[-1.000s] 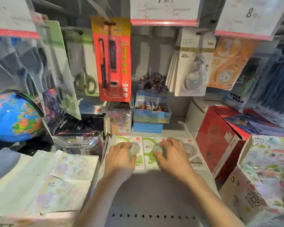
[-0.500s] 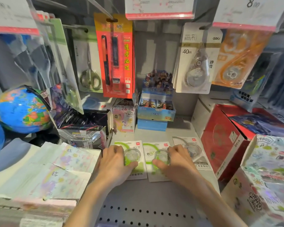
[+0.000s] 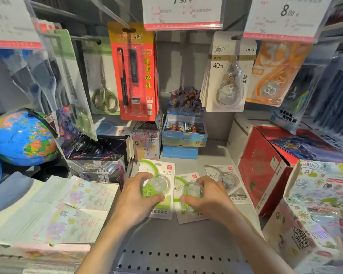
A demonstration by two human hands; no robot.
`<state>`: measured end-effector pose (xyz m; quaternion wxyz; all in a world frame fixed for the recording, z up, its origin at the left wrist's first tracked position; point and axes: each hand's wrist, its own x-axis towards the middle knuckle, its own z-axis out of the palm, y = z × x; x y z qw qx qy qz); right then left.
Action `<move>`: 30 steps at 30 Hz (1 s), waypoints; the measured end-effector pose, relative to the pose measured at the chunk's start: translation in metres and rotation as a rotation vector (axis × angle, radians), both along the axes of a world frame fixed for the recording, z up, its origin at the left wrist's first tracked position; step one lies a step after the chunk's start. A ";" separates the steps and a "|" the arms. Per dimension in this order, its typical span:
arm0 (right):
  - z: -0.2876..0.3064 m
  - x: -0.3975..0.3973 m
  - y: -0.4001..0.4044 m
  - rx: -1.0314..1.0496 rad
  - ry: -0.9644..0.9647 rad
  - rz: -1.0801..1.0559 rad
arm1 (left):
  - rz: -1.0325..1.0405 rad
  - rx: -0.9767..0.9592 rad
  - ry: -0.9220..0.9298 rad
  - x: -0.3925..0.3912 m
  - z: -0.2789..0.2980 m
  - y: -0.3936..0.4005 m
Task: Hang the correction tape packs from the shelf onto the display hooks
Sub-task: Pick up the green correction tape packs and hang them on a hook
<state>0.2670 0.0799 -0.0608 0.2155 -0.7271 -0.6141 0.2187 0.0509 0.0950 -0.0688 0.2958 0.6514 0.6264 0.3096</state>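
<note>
Three correction tape packs lie flat on the grey shelf (image 3: pixel 186 238). My left hand (image 3: pixel 136 198) grips the clear blister of the left green pack (image 3: pixel 156 171). My right hand (image 3: pixel 210 196) grips the blister of the middle green pack (image 3: pixel 186 194). A grey pack (image 3: pixel 228 180) lies just right of my right hand, partly under its fingers. Above, white 40m correction tape packs (image 3: pixel 226 76) hang on a display hook, with orange tape packs (image 3: pixel 275 76) hanging beside them.
A red pen pack (image 3: pixel 134 72) and scissors (image 3: pixel 104 84) hang at upper left. A globe (image 3: pixel 22 137) and stacked sticker sheets (image 3: pixel 53 210) fill the left. A red box (image 3: pixel 265 167) and a patterned box (image 3: pixel 315 214) crowd the right. Blue card boxes (image 3: pixel 183 135) stand behind.
Both hands have pulled the two green packs toward me along the shelf and closed more firmly on their blisters. The camera has tilted slightly upward.
</note>
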 end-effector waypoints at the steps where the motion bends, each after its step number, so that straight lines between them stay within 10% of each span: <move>1: 0.000 -0.001 -0.001 0.002 0.024 -0.003 | 0.009 -0.015 -0.010 -0.001 0.000 -0.001; 30: 0.008 0.009 -0.001 -0.060 0.618 -0.126 | 0.055 -0.148 -0.433 0.009 0.007 -0.014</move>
